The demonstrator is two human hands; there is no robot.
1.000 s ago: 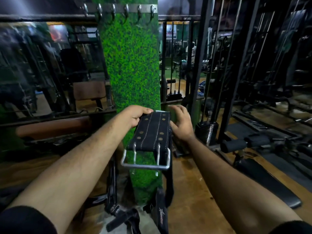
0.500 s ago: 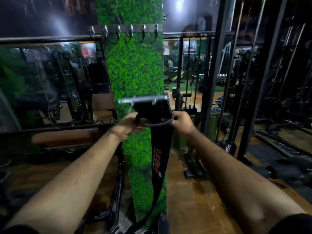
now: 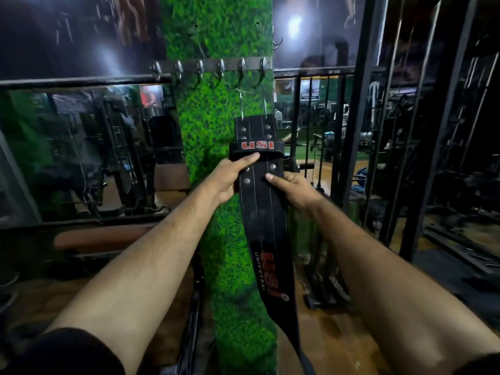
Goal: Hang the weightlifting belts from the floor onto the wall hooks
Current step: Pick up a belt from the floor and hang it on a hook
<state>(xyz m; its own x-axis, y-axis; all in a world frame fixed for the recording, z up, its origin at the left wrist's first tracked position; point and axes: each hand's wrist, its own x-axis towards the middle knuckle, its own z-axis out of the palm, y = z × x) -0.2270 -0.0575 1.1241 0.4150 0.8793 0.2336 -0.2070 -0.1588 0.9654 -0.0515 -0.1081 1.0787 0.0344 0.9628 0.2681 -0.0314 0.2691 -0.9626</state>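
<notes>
Left hand (image 3: pixel 230 175) and right hand (image 3: pixel 293 189) each pinch the black belt (image 3: pixel 261 212) against the green pillar (image 3: pixel 216 125), its buckle prongs at 12 o'clock just below the hook rail (image 3: pixel 211 67).

One belt (image 3: pixel 259 201), two hands (image 3: pixel 227 180), and six hooks (image 3: pixel 221 70) on one rail.
</notes>
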